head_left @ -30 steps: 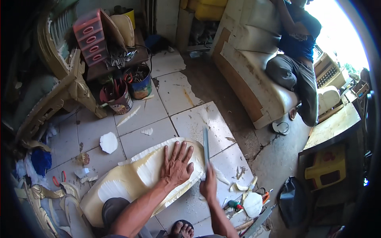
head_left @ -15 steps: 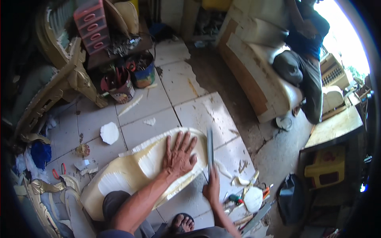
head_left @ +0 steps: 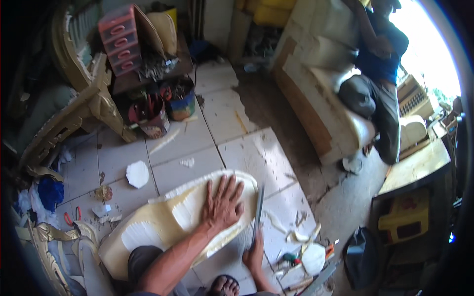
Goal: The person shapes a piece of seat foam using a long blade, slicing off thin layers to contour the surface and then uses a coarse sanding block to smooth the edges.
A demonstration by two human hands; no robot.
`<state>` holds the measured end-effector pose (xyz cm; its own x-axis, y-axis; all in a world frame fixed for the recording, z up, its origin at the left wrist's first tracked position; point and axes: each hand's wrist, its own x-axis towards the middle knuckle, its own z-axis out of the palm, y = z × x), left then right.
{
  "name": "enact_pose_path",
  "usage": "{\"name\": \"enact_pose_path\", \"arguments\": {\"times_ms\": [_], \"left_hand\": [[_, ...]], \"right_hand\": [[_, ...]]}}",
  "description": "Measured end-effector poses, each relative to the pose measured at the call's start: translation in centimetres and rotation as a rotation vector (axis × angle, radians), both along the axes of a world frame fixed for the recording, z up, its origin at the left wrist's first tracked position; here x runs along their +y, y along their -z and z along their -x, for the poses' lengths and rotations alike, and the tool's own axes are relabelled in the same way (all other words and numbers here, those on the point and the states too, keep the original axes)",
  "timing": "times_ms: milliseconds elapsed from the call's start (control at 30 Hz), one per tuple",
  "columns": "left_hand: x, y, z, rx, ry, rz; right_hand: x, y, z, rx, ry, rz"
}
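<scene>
- Daylight pours in at the upper right through an opening [head_left: 437, 44], blown out to plain white with a bluish fringe.
- The seated person [head_left: 379, 54] is dark against that glare.
- A pale sheen lies on the tiled floor [head_left: 256, 148]; the side near the drawer unit [head_left: 119, 42] is dimmer.
- Soft shading fills the hollows of the foam piece [head_left: 168, 222].
- The left hand [head_left: 223, 207] is fairly clear; the right hand [head_left: 254, 254] and long blade [head_left: 259, 204] are smeared by motion blur.
- 1 small glint [head_left: 452, 238] shows at lower right.
- Straight edges bend outward, and all 4 corners darken toward black.
</scene>
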<state>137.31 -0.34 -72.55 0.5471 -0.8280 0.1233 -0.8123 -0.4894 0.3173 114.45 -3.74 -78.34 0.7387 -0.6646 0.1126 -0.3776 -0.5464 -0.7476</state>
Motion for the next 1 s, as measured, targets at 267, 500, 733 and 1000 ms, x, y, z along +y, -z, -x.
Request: {"name": "enact_pose_path", "arguments": {"times_ms": [267,500,733,1000], "left_hand": [[0.5,0.5,-0.4,0.054,-0.007,-0.028],[0.1,0.8,-0.5,0.014,0.007,-0.012],[-0.7,0.6,0.9,0.051,0.025,-0.019],[-0.2,0.4,-0.4,0.066,-0.017,-0.037]], "right_hand": [[6.0,0.6,6.0,0.063,-0.007,-0.174],[-3.7,2.1,-3.0,0.067,-0.002,-0.021],[-5.0,0.9,-2.6,-0.001,-0.009,0.075],[2.3,0.9,2.7,0.019,-0.050,-0.111]]}}
